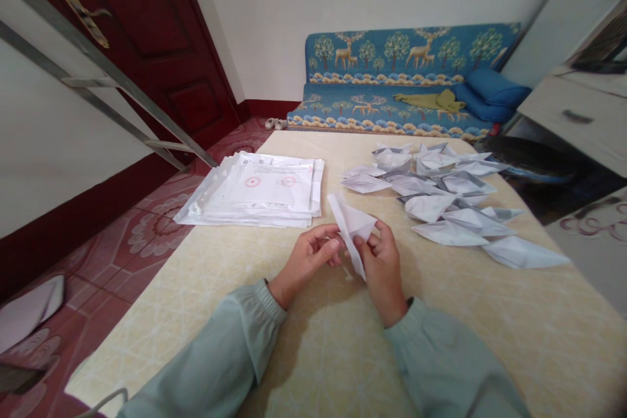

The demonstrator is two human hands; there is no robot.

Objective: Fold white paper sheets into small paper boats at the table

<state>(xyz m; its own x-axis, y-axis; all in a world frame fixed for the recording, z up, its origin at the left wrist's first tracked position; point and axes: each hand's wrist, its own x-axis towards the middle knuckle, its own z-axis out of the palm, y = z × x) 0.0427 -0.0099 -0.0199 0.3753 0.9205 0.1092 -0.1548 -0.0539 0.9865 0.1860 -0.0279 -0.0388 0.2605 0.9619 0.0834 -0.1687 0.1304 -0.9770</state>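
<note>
A partly folded sheet of white paper [353,225], triangular with a strip along its left side, is held up just above the table. My right hand [385,264] pinches it, with the thumb on the near face and fingers behind. At the paper's left edge is my left hand [316,253], its fingers curled and the index fingertip reaching the paper; part of that grip is hidden. On the right of the table lie several folded paper boats [470,219] in a cluster. To the left sits a stack of paper sheets [267,192], the top one bearing red round stamps.
The table [206,313] has a pale yellow patterned cover. Behind it is a blue sofa [362,52] with a yellow-green cloth [431,100]. A metal ladder [112,72] leans at the left by a dark red door [147,0]. A white cabinet [578,117] stands right.
</note>
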